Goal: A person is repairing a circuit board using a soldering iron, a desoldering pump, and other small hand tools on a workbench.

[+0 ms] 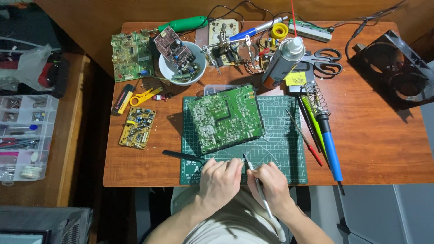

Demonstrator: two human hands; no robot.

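Cluttered wooden desk (370,135): right hand (271,185) pinches tweezers (255,180), tips angled up-left; left hand (220,178) closed alongside, circuit board (224,118) just beyond.

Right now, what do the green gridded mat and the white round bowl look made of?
Green gridded mat: looks like matte rubbery plastic, flat, with printed white lines. White round bowl: probably glazed ceramic, judging by its smooth, thick rim; could be plastic.

The scene is seen from a single head-worn camera, aimed almost straight down from well above onto the wooden table (370,135), whose whole top is taken in, with the near edge at the frame's bottom.
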